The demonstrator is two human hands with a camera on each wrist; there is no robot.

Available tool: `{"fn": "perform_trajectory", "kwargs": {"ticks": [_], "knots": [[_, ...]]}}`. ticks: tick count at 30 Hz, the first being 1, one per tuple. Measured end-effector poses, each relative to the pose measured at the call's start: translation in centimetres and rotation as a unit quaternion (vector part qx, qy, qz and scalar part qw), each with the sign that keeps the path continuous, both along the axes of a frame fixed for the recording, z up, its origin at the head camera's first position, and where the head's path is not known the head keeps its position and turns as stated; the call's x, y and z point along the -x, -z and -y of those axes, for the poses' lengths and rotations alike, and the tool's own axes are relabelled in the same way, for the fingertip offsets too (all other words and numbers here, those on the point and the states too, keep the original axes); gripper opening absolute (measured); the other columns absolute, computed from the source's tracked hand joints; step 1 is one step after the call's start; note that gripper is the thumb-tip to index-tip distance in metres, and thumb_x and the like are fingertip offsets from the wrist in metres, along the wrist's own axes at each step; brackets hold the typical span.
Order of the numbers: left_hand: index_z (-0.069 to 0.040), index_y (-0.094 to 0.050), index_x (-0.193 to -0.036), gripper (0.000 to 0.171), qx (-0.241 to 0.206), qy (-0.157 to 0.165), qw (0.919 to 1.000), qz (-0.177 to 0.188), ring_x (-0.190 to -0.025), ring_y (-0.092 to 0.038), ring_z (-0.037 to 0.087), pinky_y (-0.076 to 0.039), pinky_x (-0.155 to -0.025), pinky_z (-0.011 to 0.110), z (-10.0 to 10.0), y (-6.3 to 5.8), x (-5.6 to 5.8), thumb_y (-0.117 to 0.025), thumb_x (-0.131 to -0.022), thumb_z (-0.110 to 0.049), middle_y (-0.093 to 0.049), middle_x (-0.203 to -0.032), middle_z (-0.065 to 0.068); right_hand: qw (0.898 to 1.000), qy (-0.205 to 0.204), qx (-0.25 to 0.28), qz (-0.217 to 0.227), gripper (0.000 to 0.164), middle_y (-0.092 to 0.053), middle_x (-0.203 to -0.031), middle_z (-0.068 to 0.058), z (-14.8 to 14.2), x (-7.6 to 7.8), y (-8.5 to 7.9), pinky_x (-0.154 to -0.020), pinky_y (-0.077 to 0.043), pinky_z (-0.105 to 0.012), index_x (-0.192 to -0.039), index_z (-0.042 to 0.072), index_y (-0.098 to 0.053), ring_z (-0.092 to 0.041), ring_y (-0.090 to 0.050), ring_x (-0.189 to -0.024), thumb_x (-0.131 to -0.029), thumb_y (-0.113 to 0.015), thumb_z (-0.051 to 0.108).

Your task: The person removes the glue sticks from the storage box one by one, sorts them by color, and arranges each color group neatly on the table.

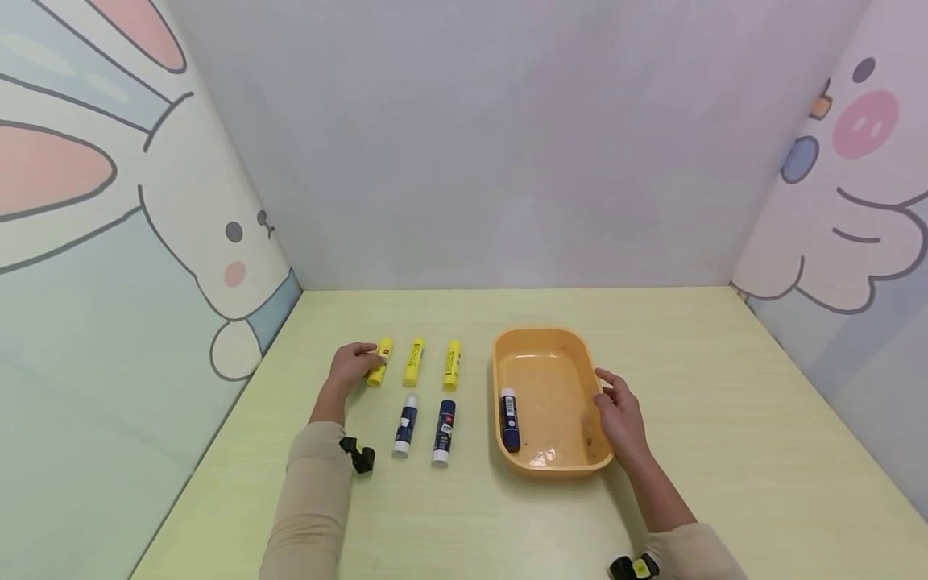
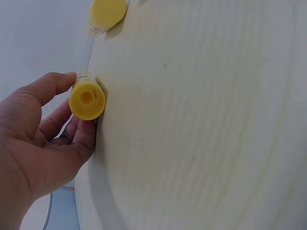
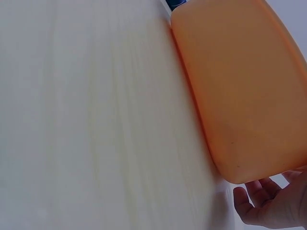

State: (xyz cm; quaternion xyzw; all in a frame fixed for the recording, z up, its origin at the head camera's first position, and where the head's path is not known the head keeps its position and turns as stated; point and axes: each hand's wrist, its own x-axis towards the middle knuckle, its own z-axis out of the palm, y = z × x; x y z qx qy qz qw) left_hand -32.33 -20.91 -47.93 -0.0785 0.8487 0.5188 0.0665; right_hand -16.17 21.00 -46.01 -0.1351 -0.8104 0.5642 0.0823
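My left hand point(image 1: 353, 364) pinches a yellow glue stick point(image 1: 380, 364) between thumb and fingers at the left end of a row. In the left wrist view the round yellow end of this glue stick point(image 2: 87, 101) faces the camera. Two more yellow glue sticks point(image 1: 414, 362) lie to its right. Nearer to me are two dark blue glue sticks with white ends point(image 1: 445, 432). With my right hand point(image 1: 621, 415) I hold the right rim of an orange plastic basin point(image 1: 553, 469), thumb at the rim and fingers along the outside. One blue glue stick point(image 1: 510, 420) lies inside, against its left wall.
The pale wooden table point(image 1: 725, 419) meets a grey wall point(image 1: 507, 161) at the back. Side panels with a cartoon rabbit point(image 1: 210, 242) and a cartoon pig point(image 1: 855, 201) stand left and right.
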Motion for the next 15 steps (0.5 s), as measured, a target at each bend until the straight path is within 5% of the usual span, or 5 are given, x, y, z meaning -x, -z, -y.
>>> {"fn": "perform_trajectory", "kwargs": {"ticks": [15], "knots": [[-0.002, -0.053, -0.127, 0.048, -0.004, 0.002, 1.0, -0.007, -0.097, -0.054, 0.026, -0.047, -0.081, 0.034, 0.15, 0.17, 0.01, -0.067, -0.085, -0.019, -0.055, -0.116, 0.018, 1.0, 0.004, -0.005, -0.008, 0.041, -0.05, -0.117, -0.025, 0.12, 0.0, 0.03, -0.078, -0.041, -0.034, -0.136, 0.004, -0.04, -0.032, -0.048, -0.102, -0.095, -0.039, 0.004]]}}
